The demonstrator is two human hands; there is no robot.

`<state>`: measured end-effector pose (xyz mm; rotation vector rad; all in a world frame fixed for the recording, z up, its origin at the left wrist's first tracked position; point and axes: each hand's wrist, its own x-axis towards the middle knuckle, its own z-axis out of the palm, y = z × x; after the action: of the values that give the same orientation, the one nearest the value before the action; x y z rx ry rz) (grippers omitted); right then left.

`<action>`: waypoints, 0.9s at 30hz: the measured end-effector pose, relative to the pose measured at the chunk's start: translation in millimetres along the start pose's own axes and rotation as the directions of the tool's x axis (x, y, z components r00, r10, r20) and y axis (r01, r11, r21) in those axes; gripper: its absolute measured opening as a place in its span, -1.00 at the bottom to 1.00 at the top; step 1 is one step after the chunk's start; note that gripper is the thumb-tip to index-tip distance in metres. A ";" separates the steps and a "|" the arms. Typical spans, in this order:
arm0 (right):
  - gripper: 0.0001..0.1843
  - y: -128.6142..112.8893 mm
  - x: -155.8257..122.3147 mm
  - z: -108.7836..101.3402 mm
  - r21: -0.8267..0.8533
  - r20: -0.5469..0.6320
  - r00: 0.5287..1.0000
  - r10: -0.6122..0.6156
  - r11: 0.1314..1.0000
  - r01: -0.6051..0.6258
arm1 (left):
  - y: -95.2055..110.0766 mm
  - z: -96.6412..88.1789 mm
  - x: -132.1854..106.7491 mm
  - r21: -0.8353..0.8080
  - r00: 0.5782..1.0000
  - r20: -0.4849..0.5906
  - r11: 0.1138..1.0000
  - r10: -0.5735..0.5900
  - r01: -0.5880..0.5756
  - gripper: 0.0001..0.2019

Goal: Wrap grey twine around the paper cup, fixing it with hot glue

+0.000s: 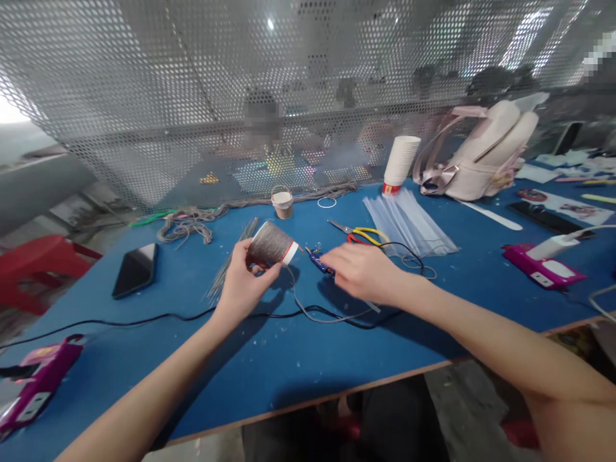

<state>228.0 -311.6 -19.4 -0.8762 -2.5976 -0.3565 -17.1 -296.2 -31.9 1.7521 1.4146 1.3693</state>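
Note:
My left hand (245, 282) is closed around a paper cup (270, 245) tilted on its side above the table. Grey cord covers most of the cup; a white band and a red line show at its right end. A loose strand of grey cord (312, 319) hangs from the cup and runs right. My right hand (360, 269) grips a blue hot glue gun (318, 260), its tip pointing at the cup with a small gap between. The fingers cover most of the gun. Beyond my right hand lie scissors (360, 234) with yellow and red handles.
Grey cord bundles (185, 228), a small tub (282, 203), stacked paper cups (401, 165) and clear glue sticks (409, 221) lie toward the perforated screen (192, 96). A phone (136, 269) is at left. A black cable (158, 317) crosses the table; purple power strips (543, 266) and a backpack (476, 154) stand aside.

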 end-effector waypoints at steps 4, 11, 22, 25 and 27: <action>-0.49 41.5 8.3 26.7 0.075 0.359 0.924 0.136 0.982 -0.173 | -2.6 5.2 -0.8 -0.078 0.999 -0.007 0.996 -0.038 0.038 -0.50; -0.57 52.2 16.6 48.5 0.065 0.297 0.913 0.279 0.948 -0.311 | -12.0 6.9 -3.9 -0.196 0.980 -0.010 0.961 -0.200 0.194 -0.49; -0.78 -1.8 6.7 -2.8 0.742 0.237 0.763 0.602 0.395 -0.542 | -34.3 7.1 -12.8 -0.099 0.983 0.045 0.979 -0.177 0.181 -0.52; -0.89 -32.5 -2.5 14.3 0.750 0.181 0.822 0.540 0.465 -0.471 | -35.1 7.9 -16.2 0.032 0.989 0.031 0.989 -0.144 0.143 -0.53; -0.90 -42.3 -4.4 24.3 0.715 0.127 0.859 0.495 0.555 -0.426 | -30.6 7.3 -17.8 0.129 0.993 0.003 0.984 -0.120 0.119 -0.55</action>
<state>198.4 -338.2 -48.1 -1.1242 -1.9910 0.7369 -22.5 -300.9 -67.3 1.7198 1.6071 1.2288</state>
